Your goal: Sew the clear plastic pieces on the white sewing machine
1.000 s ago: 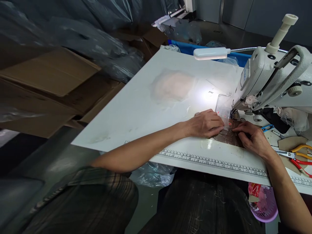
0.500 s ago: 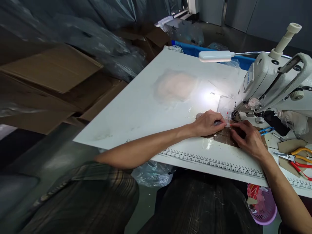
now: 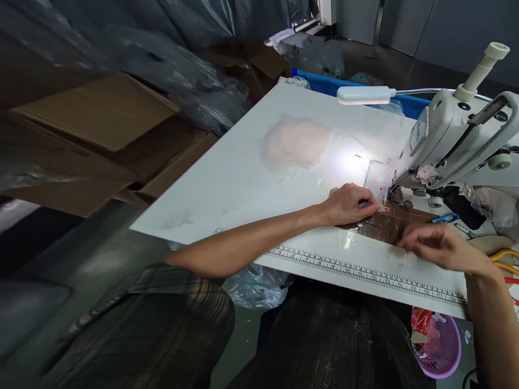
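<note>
My left hand (image 3: 348, 205) lies on the white table (image 3: 251, 178), fingers pressing a small clear piece (image 3: 375, 204) with red marks at the foot of the white sewing machine (image 3: 454, 140). A brown taped strip (image 3: 389, 224) runs along the table just in front of it. My right hand (image 3: 438, 246) is blurred, lifted off the strip and hovering over the table's front near the printed ruler (image 3: 365, 273); nothing shows in it.
A lamp (image 3: 365, 95) shines on the needle area. A pale pink fabric pile (image 3: 298, 141) lies further back. Blue snips (image 3: 446, 218) and orange and red scissors (image 3: 503, 254) sit at the right. A purple basket (image 3: 441, 346) hangs below. Cardboard boxes (image 3: 93, 119) stand at the left.
My right hand has left the small piece by the needle and pulled back toward the right front. My left hand has stayed in place on the piece.
</note>
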`<action>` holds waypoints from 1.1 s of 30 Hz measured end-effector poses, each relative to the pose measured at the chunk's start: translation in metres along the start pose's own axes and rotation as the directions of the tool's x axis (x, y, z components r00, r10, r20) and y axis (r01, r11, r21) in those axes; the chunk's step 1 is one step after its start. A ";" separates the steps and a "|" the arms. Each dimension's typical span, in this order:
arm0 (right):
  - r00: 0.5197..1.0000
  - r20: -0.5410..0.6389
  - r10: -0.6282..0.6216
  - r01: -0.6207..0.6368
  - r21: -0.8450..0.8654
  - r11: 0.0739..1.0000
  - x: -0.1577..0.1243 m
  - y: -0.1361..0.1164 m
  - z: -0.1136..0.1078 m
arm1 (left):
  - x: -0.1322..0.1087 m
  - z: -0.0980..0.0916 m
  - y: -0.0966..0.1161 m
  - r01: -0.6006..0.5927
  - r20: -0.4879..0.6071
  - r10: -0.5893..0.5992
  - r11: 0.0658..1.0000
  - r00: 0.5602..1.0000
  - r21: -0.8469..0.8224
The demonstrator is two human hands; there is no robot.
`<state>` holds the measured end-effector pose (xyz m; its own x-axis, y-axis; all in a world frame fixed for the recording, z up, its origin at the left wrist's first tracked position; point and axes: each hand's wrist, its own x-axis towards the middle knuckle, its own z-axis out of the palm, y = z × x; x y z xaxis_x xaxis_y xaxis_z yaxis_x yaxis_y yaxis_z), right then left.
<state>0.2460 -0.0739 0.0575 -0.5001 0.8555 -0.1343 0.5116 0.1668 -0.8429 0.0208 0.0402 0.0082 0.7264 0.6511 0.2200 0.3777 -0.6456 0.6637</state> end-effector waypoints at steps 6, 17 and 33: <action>0.904 -0.407 -0.129 -0.023 -0.349 0.937 0.033 0.028 0.016 | -0.004 0.005 -0.003 -0.283 -0.028 0.292 0.944 0.956 0.169; 0.879 -0.408 -0.248 -0.020 -0.551 0.834 0.034 0.045 0.034 | -0.009 -0.006 -0.006 -0.595 0.204 0.565 0.696 0.799 0.403; 0.860 -0.391 -0.327 0.062 -0.557 0.828 0.030 0.047 0.035 | -0.008 -0.001 -0.009 -0.669 0.094 0.712 0.596 0.696 0.445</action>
<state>0.2306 -0.0577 -0.0047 -0.3245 0.8730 0.3641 0.7818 0.4642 -0.4163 0.0105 0.0412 0.0012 0.8285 -0.0435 0.5583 -0.0052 -0.9975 -0.0700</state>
